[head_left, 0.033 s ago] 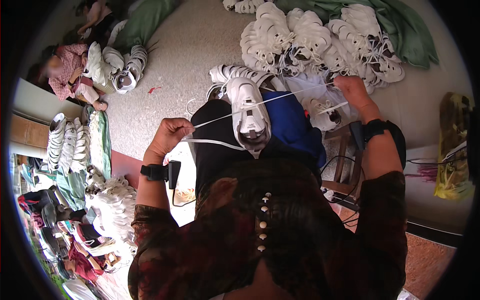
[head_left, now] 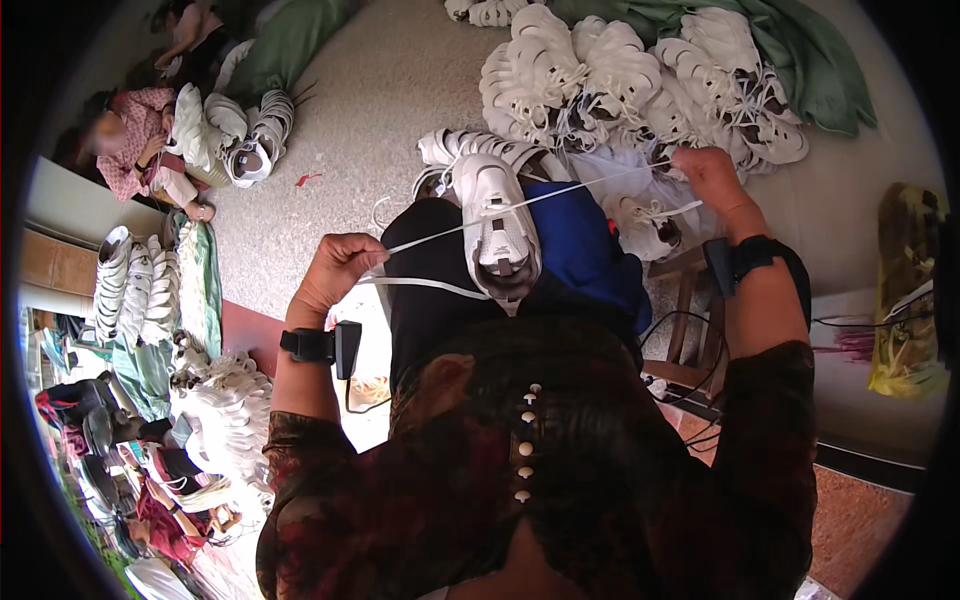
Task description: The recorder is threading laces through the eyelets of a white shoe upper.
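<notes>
A white sneaker point(head_left: 503, 222) rests upright on my lap, between my thighs. A thin white shoelace point(head_left: 430, 238) is stretched taut in a slanting line across the shoe, from my left hand point(head_left: 340, 272) up to my right hand point(head_left: 712, 182). Both hands are closed, pinching the lace between thumb and fingers. One loose length of lace trails from my left hand toward the shoe's near end. Another short length hangs below my right hand. How the lace passes through the shoe is too small to tell.
Stacked white sneakers point(head_left: 545, 75) lie ahead to the right, beside green cloth point(head_left: 815, 60). More shoes point(head_left: 470, 150) sit just past my knees. Blue cloth point(head_left: 585, 250) covers my right thigh. A wooden stool point(head_left: 685, 330) and black cables stand right. A seated person point(head_left: 135, 145) works at far left.
My right hand has shifted very slightly up and to the right. The lace stays taut and the sneaker stays on my lap.
</notes>
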Demonstrator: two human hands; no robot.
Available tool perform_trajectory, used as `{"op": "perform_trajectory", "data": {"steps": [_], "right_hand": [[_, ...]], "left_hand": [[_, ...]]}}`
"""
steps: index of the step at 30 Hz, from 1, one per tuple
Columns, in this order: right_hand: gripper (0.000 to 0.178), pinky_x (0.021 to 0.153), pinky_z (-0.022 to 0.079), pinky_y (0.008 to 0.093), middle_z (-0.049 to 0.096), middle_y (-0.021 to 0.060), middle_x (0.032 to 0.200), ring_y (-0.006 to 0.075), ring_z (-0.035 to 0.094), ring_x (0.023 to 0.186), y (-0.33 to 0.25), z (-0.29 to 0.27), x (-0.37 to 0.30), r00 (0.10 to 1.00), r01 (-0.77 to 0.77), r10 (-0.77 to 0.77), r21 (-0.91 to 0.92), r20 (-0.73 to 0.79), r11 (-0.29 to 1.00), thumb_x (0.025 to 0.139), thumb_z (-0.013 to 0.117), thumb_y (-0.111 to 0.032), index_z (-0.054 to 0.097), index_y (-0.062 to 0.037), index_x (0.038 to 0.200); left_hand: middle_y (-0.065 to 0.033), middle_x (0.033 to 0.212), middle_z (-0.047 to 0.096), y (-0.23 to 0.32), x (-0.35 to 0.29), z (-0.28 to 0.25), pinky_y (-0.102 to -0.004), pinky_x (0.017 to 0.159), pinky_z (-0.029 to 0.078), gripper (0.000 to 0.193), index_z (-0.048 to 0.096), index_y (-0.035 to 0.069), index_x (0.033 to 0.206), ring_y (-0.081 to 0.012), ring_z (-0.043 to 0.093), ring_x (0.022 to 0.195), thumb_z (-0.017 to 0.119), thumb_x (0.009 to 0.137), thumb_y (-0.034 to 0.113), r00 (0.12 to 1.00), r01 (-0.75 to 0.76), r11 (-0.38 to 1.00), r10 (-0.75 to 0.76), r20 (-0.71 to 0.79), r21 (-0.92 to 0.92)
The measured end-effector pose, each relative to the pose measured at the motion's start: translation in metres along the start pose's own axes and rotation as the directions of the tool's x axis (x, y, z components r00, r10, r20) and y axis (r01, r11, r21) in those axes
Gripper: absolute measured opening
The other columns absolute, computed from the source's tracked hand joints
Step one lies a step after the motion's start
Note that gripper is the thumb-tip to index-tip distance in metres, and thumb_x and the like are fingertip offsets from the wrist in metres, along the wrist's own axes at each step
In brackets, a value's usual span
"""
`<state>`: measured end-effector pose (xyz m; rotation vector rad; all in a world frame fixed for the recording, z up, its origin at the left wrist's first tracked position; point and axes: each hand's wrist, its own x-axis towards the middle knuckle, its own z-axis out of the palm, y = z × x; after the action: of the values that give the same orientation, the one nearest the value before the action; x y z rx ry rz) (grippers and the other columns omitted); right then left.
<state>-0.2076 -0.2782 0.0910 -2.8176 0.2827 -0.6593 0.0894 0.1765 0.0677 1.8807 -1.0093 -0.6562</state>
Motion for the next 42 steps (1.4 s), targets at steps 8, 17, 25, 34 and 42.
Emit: {"op": "perform_trajectory", "data": {"steps": [8, 17, 25, 34, 42], "right_hand": [[0.01, 0.066, 0.044, 0.0337, 0.058, 0.0175, 0.074, 0.0289, 0.056, 0.07, 0.07, -0.06, -0.032, 0.966, -0.26, 0.258, 0.099, 0.032, 0.961, 0.08, 0.056, -0.009, 0.059, 0.0002, 0.084], [0.006, 0.067, 0.041, 0.0264, 0.053, 0.005, 0.069, 0.0139, 0.048, 0.068, 0.173, -0.157, -0.101, 0.875, -0.482, 0.483, -0.058, 0.014, 0.874, 0.08, 0.053, -0.001, 0.055, 0.0045, 0.077], [0.004, 0.063, 0.045, 0.0306, 0.06, 0.0134, 0.068, 0.0233, 0.059, 0.067, 0.209, -0.089, -0.104, 0.945, -0.183, 0.321, -0.704, 0.067, 0.686, 0.063, 0.063, -0.003, 0.061, 0.0, 0.064], [0.017, 0.048, 0.046, 0.0247, 0.062, 0.0106, 0.062, 0.0128, 0.058, 0.051, -0.109, 0.106, 0.015, 0.793, -0.493, -0.062, 0.699, 0.606, 0.518, 0.077, 0.054, -0.008, 0.058, 0.003, 0.065], [0.012, 0.053, 0.043, 0.0299, 0.057, 0.0151, 0.059, 0.0174, 0.055, 0.053, -0.139, 0.179, 0.02, 0.932, -0.323, 0.345, 0.695, 0.115, 0.642, 0.064, 0.067, -0.007, 0.062, 0.0041, 0.068]], "left_hand": [[0.001, 0.069, 0.059, -0.118, -0.05, -0.054, -0.0202, 0.06, 0.041, 0.003, 0.064, 0.002, 0.079, -0.0053, 0.05, 0.064, 0.062, 0.079, 0.002, 0.962, 0.194, 0.979, -0.203, -0.184, -0.066], [0.0037, 0.059, 0.053, -0.15, -0.165, -0.156, -0.0212, 0.046, 0.034, 0.005, 0.064, 0.007, 0.073, -0.006, 0.044, 0.051, 0.064, 0.076, 0.012, 0.672, 0.583, 0.805, -0.554, -0.491, -0.11], [-0.0032, 0.05, 0.053, -0.209, -0.178, -0.113, -0.0284, 0.04, 0.037, 0.023, 0.057, 0.002, 0.06, -0.0118, 0.046, 0.04, 0.073, 0.069, 0.016, 0.607, 0.73, 0.677, -0.575, -0.548, 0.099], [-0.0076, 0.071, 0.061, -0.144, -0.095, 0.005, -0.0196, 0.043, 0.043, 0.026, 0.06, 0.0, 0.096, -0.0114, 0.055, 0.055, 0.067, 0.08, 0.018, 0.747, 0.576, 0.608, -0.664, 0.048, -0.546], [-0.005, 0.075, 0.062, -0.125, -0.068, 0.027, -0.0235, 0.059, 0.048, 0.02, 0.059, 0.005, 0.082, -0.0122, 0.058, 0.065, 0.066, 0.081, 0.023, 0.827, 0.497, 0.634, -0.554, 0.101, -0.592]]}}
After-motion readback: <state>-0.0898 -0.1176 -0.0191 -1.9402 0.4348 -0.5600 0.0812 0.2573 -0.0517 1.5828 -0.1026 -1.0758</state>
